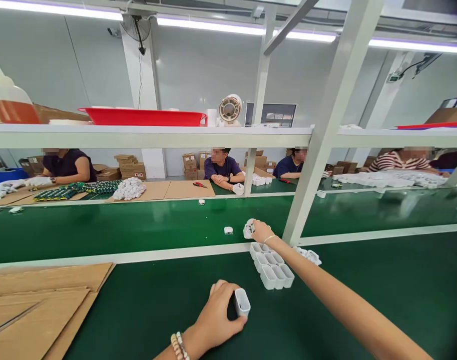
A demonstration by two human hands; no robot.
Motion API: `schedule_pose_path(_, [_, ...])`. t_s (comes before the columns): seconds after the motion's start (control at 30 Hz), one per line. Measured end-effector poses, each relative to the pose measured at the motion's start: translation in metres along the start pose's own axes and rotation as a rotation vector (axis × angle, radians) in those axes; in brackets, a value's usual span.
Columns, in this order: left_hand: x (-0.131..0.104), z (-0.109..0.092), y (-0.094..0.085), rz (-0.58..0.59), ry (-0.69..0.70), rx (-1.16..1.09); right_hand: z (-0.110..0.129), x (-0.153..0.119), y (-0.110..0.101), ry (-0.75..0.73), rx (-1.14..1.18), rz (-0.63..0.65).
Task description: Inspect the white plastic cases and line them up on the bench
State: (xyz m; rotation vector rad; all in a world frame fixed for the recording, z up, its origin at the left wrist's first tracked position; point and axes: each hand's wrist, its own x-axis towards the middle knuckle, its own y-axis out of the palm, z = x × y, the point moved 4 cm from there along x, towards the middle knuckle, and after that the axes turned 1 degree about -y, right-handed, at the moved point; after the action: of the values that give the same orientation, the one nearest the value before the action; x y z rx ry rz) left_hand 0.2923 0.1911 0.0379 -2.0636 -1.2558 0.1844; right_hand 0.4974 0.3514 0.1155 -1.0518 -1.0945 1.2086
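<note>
My left hand (217, 316), a beaded bracelet at its wrist, grips a hollow white plastic casing (242, 303) with its open end up, just above or on the green tabletop. Stretched out over the far green belt, my right hand (263, 232) has its fingers closed on a small white part (248, 229) with a darker inside. A block of white empty casings (272, 266) stands in rows below my right wrist. Another small white part (228, 230) lies on the belt to the left of that hand. My right fingertips are partly hidden.
A white post (318, 130) rises beside my right arm, joined to a shelf beam (149, 136). Cardboard sheets (44, 310) lie at left. More white parts (308, 255) sit behind my right forearm. Across the belt (138, 225) sit several co-workers with piles of parts (129, 188).
</note>
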Motion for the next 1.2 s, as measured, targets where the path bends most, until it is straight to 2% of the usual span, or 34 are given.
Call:
schedule_pose_path(0.17, [-0.001, 0.003, -0.003, 0.015, -0.004, -0.027, 0.0, 0.04, 0.004, 0.16, -0.112, 0.118])
schedule_pose_path(0.3, [0.001, 0.002, -0.003, 0.018, 0.017, -0.04, 0.025, 0.055, 0.01, 0.149, -0.138, 0.099])
schedule_pose_path(0.4, [0.001, 0.003, -0.003, -0.006, 0.054, -0.044, 0.047, 0.058, 0.025, 0.134, -0.093, 0.142])
schedule_pose_path(0.5, [0.001, 0.004, -0.004, -0.02, 0.087, -0.044, 0.058, 0.054, 0.035, 0.16, -0.018, 0.182])
schedule_pose_path(0.63, [0.002, 0.004, -0.013, -0.071, 0.102, -0.078, 0.062, 0.041, 0.022, 0.128, 0.132, 0.148])
schedule_pose_path(0.7, [0.003, 0.004, -0.016, -0.091, 0.102, -0.116, 0.063, 0.029, 0.011, 0.048, 0.248, 0.115])
schedule_pose_path(0.77, [0.003, 0.004, -0.017, -0.091, 0.102, -0.163, 0.061, 0.005, 0.002, -0.058, 0.383, 0.1])
schedule_pose_path(0.9, [0.004, 0.005, -0.014, -0.088, 0.121, -0.225, 0.049, -0.076, 0.001, -0.293, 0.696, 0.162])
schedule_pose_path(0.97, [0.004, 0.005, -0.013, -0.131, 0.123, -0.201, 0.041, -0.12, 0.008, -0.436, 1.028, 0.219])
schedule_pose_path(1.07, [0.003, 0.006, -0.015, -0.248, 0.105, -0.099, 0.027, -0.162, 0.028, -0.425, 1.267, 0.229])
schedule_pose_path(1.13, [0.001, 0.007, -0.016, -0.3, 0.105, -0.038, 0.021, -0.174, 0.041, -0.393, 1.308, 0.169])
schedule_pose_path(1.2, [-0.002, 0.008, -0.016, -0.291, 0.101, -0.042, 0.019, -0.181, 0.05, -0.408, 1.319, 0.105])
